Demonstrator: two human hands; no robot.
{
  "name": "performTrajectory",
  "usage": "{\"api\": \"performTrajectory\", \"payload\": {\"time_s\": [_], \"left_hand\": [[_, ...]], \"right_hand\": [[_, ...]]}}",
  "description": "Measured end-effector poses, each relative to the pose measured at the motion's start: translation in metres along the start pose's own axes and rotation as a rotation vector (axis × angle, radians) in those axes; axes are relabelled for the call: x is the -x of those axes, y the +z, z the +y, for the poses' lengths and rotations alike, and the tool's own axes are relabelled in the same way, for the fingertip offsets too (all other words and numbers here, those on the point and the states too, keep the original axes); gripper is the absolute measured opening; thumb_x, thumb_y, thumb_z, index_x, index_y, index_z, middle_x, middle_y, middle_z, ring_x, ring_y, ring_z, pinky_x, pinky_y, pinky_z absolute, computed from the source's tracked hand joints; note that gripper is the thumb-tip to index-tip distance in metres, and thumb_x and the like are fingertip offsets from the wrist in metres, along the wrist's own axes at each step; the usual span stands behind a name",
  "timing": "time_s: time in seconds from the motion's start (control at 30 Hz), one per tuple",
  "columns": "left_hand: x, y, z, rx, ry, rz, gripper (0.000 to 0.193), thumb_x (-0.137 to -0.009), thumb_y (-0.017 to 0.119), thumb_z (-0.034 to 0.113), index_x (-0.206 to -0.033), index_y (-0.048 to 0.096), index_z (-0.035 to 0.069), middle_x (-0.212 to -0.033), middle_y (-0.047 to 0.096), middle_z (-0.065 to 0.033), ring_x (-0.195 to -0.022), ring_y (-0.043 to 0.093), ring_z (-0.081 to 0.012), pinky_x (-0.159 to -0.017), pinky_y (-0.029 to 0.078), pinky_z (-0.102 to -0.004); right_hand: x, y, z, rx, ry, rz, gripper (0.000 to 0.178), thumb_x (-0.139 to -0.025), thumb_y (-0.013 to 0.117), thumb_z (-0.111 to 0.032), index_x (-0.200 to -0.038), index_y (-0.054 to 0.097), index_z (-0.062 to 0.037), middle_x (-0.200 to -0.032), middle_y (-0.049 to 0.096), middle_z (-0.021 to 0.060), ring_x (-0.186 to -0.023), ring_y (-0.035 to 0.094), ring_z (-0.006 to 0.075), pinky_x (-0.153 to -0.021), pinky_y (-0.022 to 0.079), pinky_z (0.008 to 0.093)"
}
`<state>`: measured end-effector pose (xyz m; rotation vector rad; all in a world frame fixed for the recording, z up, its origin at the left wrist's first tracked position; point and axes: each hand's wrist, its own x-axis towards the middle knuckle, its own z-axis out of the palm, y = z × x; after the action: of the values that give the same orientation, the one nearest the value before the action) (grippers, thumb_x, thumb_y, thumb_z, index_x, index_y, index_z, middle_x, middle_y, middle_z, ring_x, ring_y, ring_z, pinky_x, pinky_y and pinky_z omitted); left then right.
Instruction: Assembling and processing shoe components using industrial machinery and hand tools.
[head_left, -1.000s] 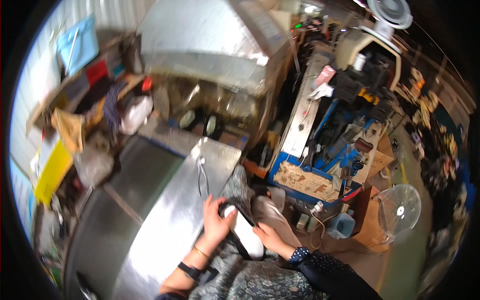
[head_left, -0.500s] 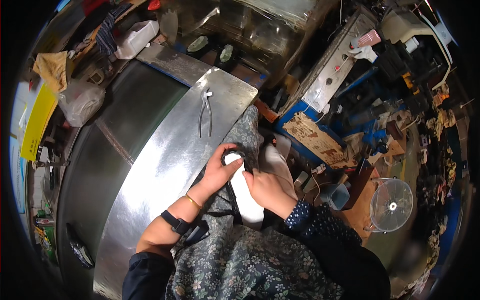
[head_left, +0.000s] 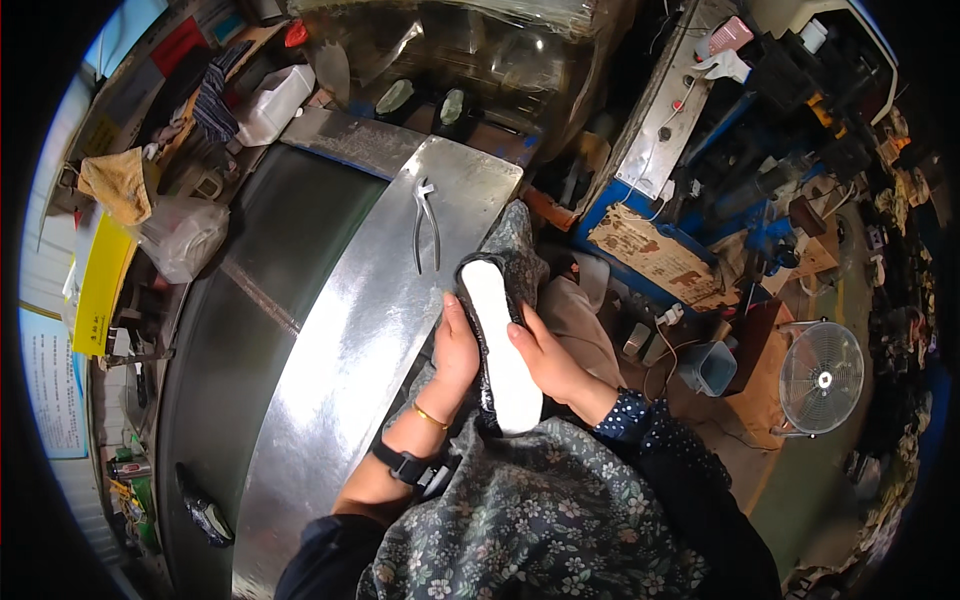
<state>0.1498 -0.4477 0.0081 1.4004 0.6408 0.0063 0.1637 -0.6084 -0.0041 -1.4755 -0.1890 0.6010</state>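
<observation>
A dark shoe upper [head_left: 487,385] rests over my lap, its long white sole side [head_left: 497,330] facing up and its toe pointing away from me. My left hand [head_left: 456,345] is pressed along the left edge, thumb pointing up. From the right, my right hand [head_left: 552,358] grips the other edge with the thumb on the white surface; its fingers underneath are hidden. Metal pincers [head_left: 427,228] lie on the shiny metal shelf [head_left: 335,330], left of and beyond the shoe. A floral apron [head_left: 500,520] covers my lap.
Left of the metal shelf runs a dark conveyor belt [head_left: 225,370], with a dark shoe [head_left: 203,508] at its near end. Two more shoes [head_left: 396,97] stand at the back. A blue machine [head_left: 650,250], a grey bin [head_left: 708,368] and a round fan [head_left: 822,378] are on the right.
The shoe has moved slightly up and more of its white sole shows. My left hand has slid from the toe down to the left side. My right hand has shifted a little right.
</observation>
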Motion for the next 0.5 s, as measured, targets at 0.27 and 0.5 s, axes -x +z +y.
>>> {"api": "performTrajectory", "payload": {"time_s": [0.27,0.5], "left_hand": [[-0.014,-0.027,0.018,-1.182,0.386,0.184,0.045,-0.106,0.036,0.034,-0.096,0.063,-0.001,-0.074,0.068,-0.0256,-0.070,0.067,-0.0474,-0.065,0.055,-0.0523],[0.000,-0.034,-0.041,-0.169,0.422,0.092,0.054,-0.110,0.026,0.042,-0.127,0.054,-0.001,-0.116,0.064,-0.0237,-0.105,0.063,-0.0364,-0.097,0.046,-0.0437]], "right_hand": [[-0.002,0.039,-0.023,0.508,-0.097,0.067,0.071,-0.105,0.048,-0.031,-0.153,0.016,0.0093,-0.140,0.044,0.0410,-0.130,0.047,0.0499,-0.107,0.041,0.0452],[0.000,0.028,-0.007,0.368,-0.228,0.044,0.062,-0.106,0.047,-0.033,-0.152,0.026,0.0034,-0.146,0.044,0.0311,-0.133,0.048,0.0421,-0.109,0.038,0.0433]]}}
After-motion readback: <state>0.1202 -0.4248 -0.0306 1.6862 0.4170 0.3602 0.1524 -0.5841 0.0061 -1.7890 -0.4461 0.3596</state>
